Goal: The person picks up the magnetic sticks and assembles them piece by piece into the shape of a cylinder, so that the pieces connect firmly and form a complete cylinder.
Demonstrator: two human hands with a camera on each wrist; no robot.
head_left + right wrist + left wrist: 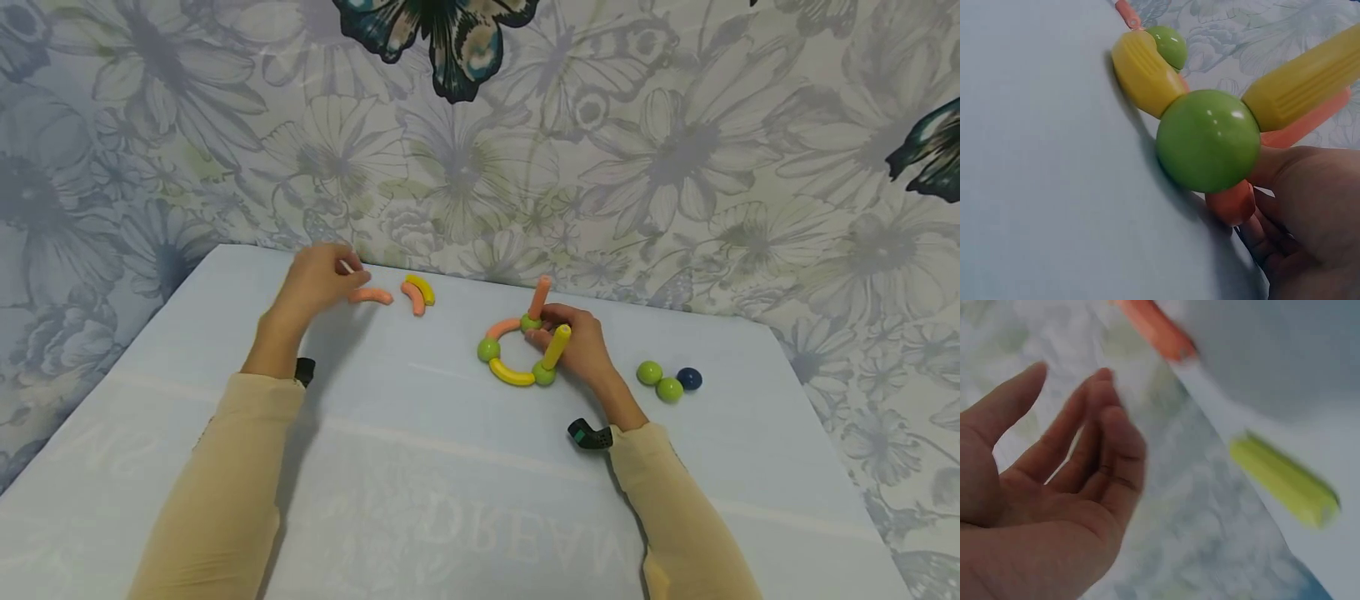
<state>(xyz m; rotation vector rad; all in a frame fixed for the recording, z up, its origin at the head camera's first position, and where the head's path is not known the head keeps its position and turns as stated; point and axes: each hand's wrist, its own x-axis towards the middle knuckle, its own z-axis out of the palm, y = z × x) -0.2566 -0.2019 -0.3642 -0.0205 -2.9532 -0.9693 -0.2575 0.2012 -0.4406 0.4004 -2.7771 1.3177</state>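
Toward the back left, my left hand (315,279) is lifted with loosely bent fingers and nothing in them. Right by its fingertips lies an orange curved rod (372,296). My right hand (581,337) grips the right side of a ball-and-rod toy ring, where an orange rod (1230,203) shows between thumb and fingers. This ring joins green balls (488,349) with orange and yellow curved rods (512,372). From two of its balls, an orange rod (540,296) and a yellow rod (557,347) stick upward. Part of the ring is hidden behind the hand.
Another orange curved rod (412,298) and a yellow curved rod (423,289) lie side by side near the white table's (420,467) back edge. Two loose green balls (649,372) and a dark blue ball (689,378) sit right of my right hand. A patterned wall (675,150) stands behind.
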